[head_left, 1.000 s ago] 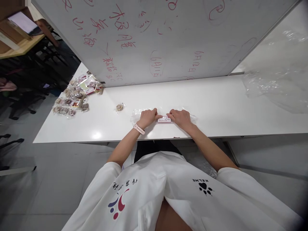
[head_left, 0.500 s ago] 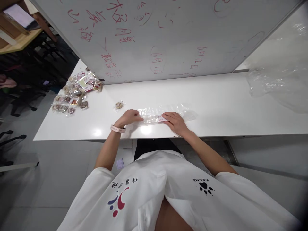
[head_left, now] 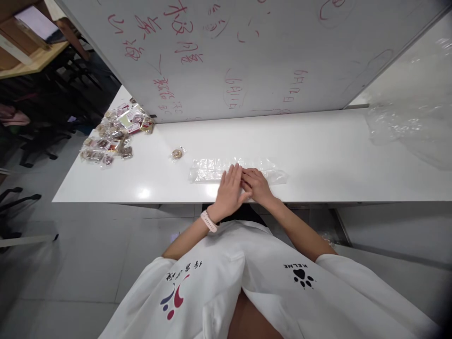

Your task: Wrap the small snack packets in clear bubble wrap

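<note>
A long clear plastic bag lies flat along the front of the white table. My left hand rests on the middle of it with fingers stretched out and thumb apart, covering the spot where the small label was visible. Right beside it, my right hand lies on the bag with its fingers slightly bent and spread, holding nothing that I can see. The two hands touch or nearly touch. A single wrapped round snack sits on the table just beyond the bag's left end.
Several wrapped snacks and packets are heaped on the table's left end. A whiteboard with red writing stands along the back edge. Crumpled clear plastic sheeting lies at the right. A person's arm shows by a desk at far left.
My left hand has moved right from the bag's left end to its middle, flattening over the label. My right hand stays almost in place. The view has shifted slightly.
</note>
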`<state>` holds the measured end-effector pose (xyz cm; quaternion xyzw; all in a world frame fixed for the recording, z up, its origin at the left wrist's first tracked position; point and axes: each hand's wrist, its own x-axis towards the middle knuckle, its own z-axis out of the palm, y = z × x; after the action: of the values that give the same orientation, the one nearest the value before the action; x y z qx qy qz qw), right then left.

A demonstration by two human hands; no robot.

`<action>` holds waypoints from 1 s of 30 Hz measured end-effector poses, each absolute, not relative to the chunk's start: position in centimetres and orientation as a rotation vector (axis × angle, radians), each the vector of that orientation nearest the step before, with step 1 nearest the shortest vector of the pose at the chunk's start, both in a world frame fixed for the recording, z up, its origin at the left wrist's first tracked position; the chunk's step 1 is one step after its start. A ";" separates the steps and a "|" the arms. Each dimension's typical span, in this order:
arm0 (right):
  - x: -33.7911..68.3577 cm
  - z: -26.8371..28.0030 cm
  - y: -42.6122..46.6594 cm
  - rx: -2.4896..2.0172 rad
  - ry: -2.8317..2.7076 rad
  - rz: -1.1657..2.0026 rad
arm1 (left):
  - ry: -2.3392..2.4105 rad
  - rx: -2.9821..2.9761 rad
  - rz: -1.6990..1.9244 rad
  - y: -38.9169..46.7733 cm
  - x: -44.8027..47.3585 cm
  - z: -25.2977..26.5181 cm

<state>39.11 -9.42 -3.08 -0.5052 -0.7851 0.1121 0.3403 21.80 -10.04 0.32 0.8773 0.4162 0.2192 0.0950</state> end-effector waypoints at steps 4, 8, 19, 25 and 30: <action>39.0 -2.6 -12.9 -1.280 -1.991 0.274 | 1.245 2.662 0.523 -12.4 23.4 -1.7; 40.4 -3.2 -18.6 -1.568 -1.707 0.014 | 1.263 2.689 0.494 -12.5 22.8 -2.1; 40.1 -3.5 -17.7 -1.823 -1.635 0.103 | 1.276 2.683 0.524 -12.3 22.9 -2.2; 38.4 -2.2 -14.5 -1.823 -1.120 0.546 | 1.284 2.630 0.686 -11.5 22.5 -3.1; 37.0 -1.9 -12.9 -1.690 -0.865 0.686 | 1.246 2.579 0.797 -10.9 22.1 -3.4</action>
<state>36.95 -12.94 -1.89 -0.7088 -0.3626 0.2877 0.5323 22.13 -10.89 -3.43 0.8644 0.4176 0.2672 0.0843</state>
